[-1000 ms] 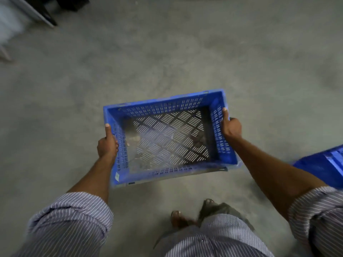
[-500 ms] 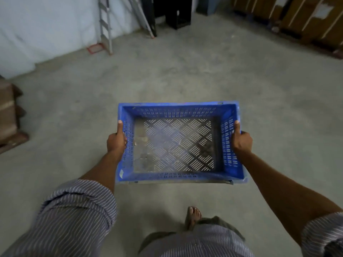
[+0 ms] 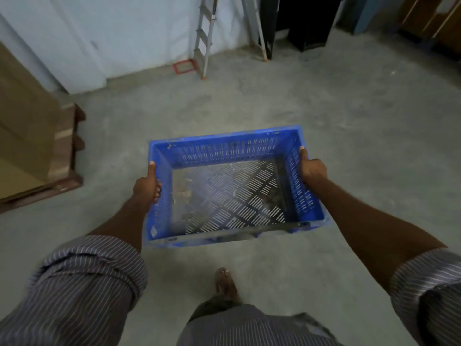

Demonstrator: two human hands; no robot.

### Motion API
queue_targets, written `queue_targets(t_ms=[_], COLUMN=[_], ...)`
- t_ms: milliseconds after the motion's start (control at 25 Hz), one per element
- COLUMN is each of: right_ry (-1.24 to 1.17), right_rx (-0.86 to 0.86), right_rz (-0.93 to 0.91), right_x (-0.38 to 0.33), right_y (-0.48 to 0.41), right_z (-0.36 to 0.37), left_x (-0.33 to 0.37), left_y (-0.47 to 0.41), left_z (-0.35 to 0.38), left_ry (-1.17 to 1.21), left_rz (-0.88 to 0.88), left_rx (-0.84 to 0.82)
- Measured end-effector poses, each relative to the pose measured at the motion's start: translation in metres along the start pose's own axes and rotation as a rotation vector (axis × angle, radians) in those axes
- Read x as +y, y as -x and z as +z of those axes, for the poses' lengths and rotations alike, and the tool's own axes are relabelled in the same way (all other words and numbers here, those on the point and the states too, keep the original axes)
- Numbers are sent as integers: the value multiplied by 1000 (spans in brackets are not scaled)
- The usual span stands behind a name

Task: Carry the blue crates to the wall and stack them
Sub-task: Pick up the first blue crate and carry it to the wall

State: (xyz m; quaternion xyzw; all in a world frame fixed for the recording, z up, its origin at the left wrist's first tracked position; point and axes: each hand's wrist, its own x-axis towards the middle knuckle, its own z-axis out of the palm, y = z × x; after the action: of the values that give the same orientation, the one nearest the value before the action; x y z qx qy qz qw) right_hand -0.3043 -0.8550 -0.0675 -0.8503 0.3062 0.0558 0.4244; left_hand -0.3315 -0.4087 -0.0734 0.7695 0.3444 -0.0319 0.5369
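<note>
An empty blue slotted crate (image 3: 224,148) hangs level in front of me above the concrete floor. My left hand (image 3: 147,186) grips its left wall, thumb lying along the rim and fingers curled round the outside. My right hand (image 3: 311,168) grips the right wall the same way. The crate's perforated bottom shows some dirt. A pale wall (image 3: 112,33) stands ahead at the upper left.
Stacked cardboard sheets on a wooden pallet (image 3: 32,146) fill the left side. A metal ladder (image 3: 204,38) leans on the wall, with a red frame (image 3: 184,66) on the floor beside it. Dark furniture (image 3: 306,23) and wooden boards (image 3: 434,18) stand at the back right. My foot (image 3: 224,283) is below the crate.
My view has lifted and turned toward the wall, bringing the ladder, pallet and wall closer. Both hands keep the same hold on the crate. The second blue crate at the right has left view.
</note>
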Motion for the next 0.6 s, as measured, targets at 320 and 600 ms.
queue_targets(t_ms=[320,600], right_ry=[-37,-7], right_rx=[-73,-156], right_rz=[2,-4], right_x=[-190,-356], right_y=[-141,-331], right_z=[134,259], left_x=[118,210], left_y=[-217,-434], left_z=[-51,-47], left_ry=[-2,38], left_rz=[-15,-68], left_rx=[6,11])
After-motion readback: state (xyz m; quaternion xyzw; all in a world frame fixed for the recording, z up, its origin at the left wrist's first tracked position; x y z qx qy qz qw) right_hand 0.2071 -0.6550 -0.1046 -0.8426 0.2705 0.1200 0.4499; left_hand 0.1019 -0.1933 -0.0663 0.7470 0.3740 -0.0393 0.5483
